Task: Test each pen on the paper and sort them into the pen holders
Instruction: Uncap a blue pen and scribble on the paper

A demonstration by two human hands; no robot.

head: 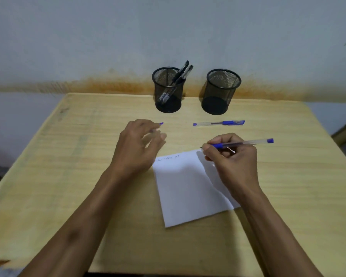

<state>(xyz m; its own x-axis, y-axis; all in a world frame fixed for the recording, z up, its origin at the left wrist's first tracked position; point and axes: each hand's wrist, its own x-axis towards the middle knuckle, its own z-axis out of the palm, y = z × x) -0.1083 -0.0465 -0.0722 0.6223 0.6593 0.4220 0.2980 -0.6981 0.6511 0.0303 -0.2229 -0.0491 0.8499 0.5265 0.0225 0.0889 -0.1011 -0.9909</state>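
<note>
While right hand (231, 156) grips one blue pen (246, 143), another pen (219, 123) lies before holders (221, 90).

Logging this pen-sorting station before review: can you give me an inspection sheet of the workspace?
Surface: wooden table, worn along the left edge.
Job's things: paper with faint writing; capped blue pen lying loose; left holder holds black pens; right holder looks empty.
Clutter: nothing seen.
Grips: right hand holds uncapped blue pen; left hand pinches a blue piece, probably the cap.
Cables: nothing seen.
Surroundings: stained wall.
</note>
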